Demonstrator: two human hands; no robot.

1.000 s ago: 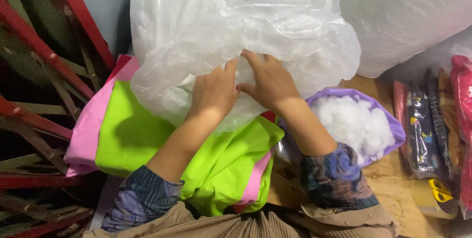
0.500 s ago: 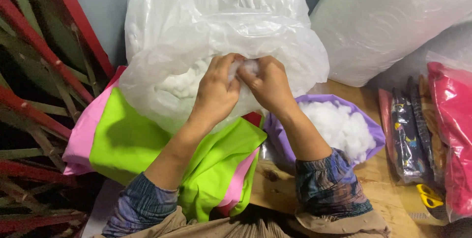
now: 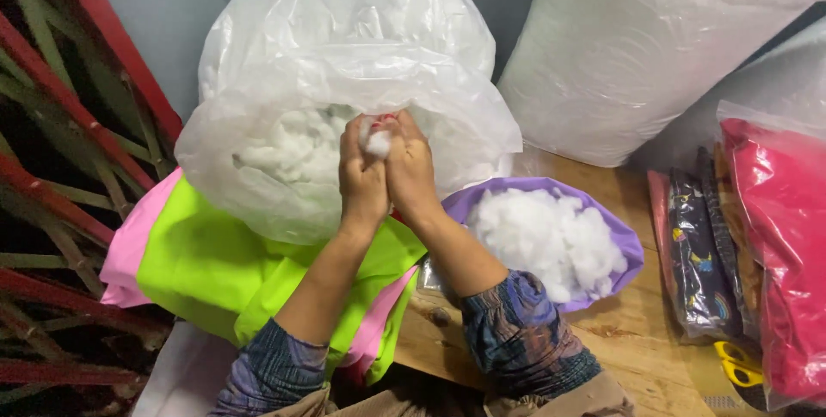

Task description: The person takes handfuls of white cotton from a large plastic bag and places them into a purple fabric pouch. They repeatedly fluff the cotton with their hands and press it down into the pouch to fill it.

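Since a moment ago our hands have drawn back a little from the bag's mouth and now sit pressed side by side, a tuft of stuffing (image 3: pixel 377 142) pinched between them. Our left hand (image 3: pixel 361 178) and right hand (image 3: pixel 410 172) touch along the thumbs, fingers curled shut around the white tuft at their tips. Just beyond them stands the clear bag (image 3: pixel 344 64), open toward us with more stuffing inside. Under our wrists lies a lime and pink cover (image 3: pixel 215 271). To the right of our right forearm, a purple cover (image 3: pixel 551 240) sits on the wooden worktop (image 3: pixel 645 348), packed with white filling. Further right lie packed fabrics (image 3: pixel 701 253).
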